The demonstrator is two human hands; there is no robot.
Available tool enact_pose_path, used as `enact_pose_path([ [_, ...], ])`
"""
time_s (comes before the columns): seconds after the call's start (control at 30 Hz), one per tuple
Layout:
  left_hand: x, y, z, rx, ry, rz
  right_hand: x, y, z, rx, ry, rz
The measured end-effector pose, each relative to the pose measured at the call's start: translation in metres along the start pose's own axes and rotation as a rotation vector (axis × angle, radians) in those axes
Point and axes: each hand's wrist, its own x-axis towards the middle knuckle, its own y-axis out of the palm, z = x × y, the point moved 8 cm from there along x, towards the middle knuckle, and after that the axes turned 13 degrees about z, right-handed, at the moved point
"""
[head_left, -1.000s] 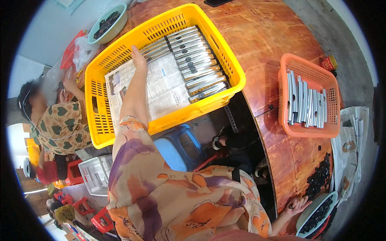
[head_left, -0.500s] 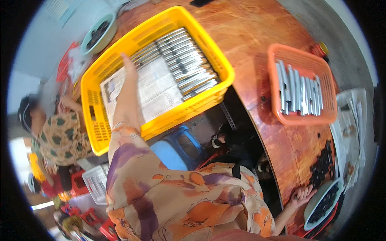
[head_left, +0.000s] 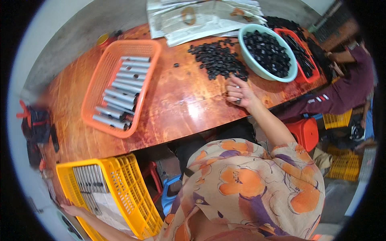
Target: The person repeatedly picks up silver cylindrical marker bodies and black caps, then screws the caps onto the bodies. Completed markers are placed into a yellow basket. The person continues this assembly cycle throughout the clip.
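Note:
My left hand (head_left: 75, 210) is at the far left, by the outer rim of a yellow plastic basket (head_left: 128, 188). Its fingers look stretched out, with nothing visible in them. Silver metal tubes (head_left: 89, 178) with dark spots lie in rows in that basket, beside sheets of newspaper (head_left: 110, 207). My right hand (head_left: 242, 94) is over the table at the near edge of a heap of small black pieces (head_left: 217, 59). Its fingers are curled in, and a small dark bit shows among them, too small to name.
An orange basket (head_left: 151, 86) of silver tubes stands on the brown table (head_left: 181, 108). Right of the heap are a pale green bowl (head_left: 267, 75) of black pieces and a red basket (head_left: 313, 76). Newspapers (head_left: 209, 20) lie behind. A person in maroon (head_left: 341, 90) sits at right.
My view has swung from the yellow basket toward the table's black pieces. My right hand's fingers have curled in beside the heap. The left hand stays by the yellow basket.

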Motion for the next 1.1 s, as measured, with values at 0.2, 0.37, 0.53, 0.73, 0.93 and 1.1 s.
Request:
enact_pose_path([
  [0.2, -0.147, 0.204, -0.142, 0.114, 0.269, 0.623, 0.002, 0.006, -0.011, -0.288, 0.298, -0.370],
  [0.37, -0.296, 0.302, -0.200, 0.472, 0.591, 1.130, 0.044, 0.053, 0.046, -1.179, 0.400, -0.351],
  [0.53, -0.409, 0.324, -0.219, 0.940, 1.294, 1.287, 0.127, 0.056, 0.115, -2.376, 0.389, -0.189],
  [0.73, -0.449, 0.312, -0.191, 1.093, 1.196, 1.425, 0.122, 0.072, 0.133, -2.898, 0.683, -0.061],
  [0.93, -0.453, 0.297, -0.183, 1.096, 1.084, 1.399, 0.016, 0.079, 0.060, -2.858, 0.692, 0.409],
  [1.1, -0.460, 0.343, -0.196, 0.960, 1.235, 1.413, -0.032, 0.069, 0.033, -2.846, 0.342, 0.385],
])
